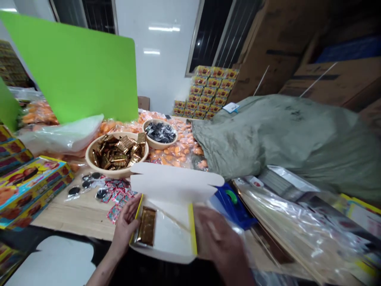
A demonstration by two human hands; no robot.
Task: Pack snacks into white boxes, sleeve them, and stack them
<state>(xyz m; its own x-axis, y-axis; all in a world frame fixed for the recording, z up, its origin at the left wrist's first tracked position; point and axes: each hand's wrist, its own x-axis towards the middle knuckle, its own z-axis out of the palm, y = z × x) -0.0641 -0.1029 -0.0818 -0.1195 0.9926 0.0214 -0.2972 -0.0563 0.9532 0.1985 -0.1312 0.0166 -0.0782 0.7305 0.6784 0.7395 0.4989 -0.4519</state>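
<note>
An open white carton (171, 234) with yellow side edges lies in front of me, its lid flap (175, 180) folded back. A gold foil packet (147, 226) lies inside it at the left. My left hand (125, 226) grips the carton's left wall, thumb over the edge. My right hand (217, 238) is at the carton's right side, smeared by motion; its fingers cannot be made out. A clear plastic bag lines part of the carton's inside.
A beige bowl (89, 159) of gold packets and a smaller bowl (145, 129) of black packets stand behind. Red sachets (117, 194) and black discs lie on the wooden table. Colourful boxes (26, 186) at left, blue tape dispenser (230, 202), clear bags and a grey sack (268, 131) at right.
</note>
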